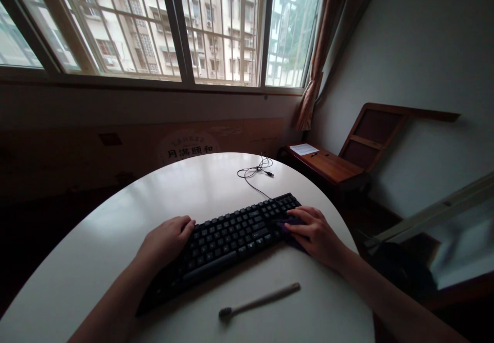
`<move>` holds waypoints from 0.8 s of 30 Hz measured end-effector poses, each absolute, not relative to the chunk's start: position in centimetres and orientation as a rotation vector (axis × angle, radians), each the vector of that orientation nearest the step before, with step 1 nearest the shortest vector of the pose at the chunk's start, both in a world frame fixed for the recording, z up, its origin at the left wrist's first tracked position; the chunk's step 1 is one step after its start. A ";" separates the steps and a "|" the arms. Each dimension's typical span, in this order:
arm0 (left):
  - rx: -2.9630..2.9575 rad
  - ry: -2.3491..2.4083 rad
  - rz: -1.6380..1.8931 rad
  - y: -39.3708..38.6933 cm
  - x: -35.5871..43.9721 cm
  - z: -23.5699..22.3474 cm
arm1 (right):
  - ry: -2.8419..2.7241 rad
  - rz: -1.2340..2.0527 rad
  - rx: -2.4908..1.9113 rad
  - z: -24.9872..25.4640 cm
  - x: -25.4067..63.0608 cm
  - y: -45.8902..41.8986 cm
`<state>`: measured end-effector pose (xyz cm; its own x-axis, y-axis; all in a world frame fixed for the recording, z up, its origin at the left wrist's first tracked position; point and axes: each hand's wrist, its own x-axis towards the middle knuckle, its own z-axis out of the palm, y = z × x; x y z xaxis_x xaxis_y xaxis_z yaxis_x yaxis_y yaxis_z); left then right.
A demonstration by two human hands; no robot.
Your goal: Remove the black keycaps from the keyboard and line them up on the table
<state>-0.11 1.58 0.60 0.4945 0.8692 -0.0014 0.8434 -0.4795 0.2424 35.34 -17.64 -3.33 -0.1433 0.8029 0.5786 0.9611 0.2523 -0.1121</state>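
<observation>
A black keyboard [227, 237] lies at a slant on the white round table [185, 181]. My left hand [166, 240] grips its left end, thumb on top near the edge keys and the other fingers mostly hidden. Over the right part of the keyboard, my right hand [314, 230] is closed on a dark purple cloth [292, 221] pressed against the keys. Part of the cloth hangs past the front edge. In front of the keyboard lies a toothbrush [260, 301] with a grey handle and dark bristles, touched by neither hand.
The keyboard's cable [257, 169] is coiled behind it, its USB plug on the table. A wooden chair [339, 165] with a paper [304, 149] on its seat stands at the back right. Behind the table are a barred window [216, 34] and a curtain [312, 86].
</observation>
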 end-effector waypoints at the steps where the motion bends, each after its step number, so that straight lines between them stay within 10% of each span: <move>1: 2.527 1.470 0.172 1.6 -0.1 0.6 | -1.996 -0.404 -1.583 -3.3 35.3 -17.7; 24: 2.527 1.543 0.125 1.3 0.2 1.0 | -2.018 -0.494 -1.576 -3.5 34.0 -18.3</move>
<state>0.19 1.26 0.98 0.4585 0.8885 -0.0208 0.8735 -0.4462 0.1946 33.98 -18.32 -3.52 -0.1815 0.7740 0.6067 0.9667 0.2537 -0.0345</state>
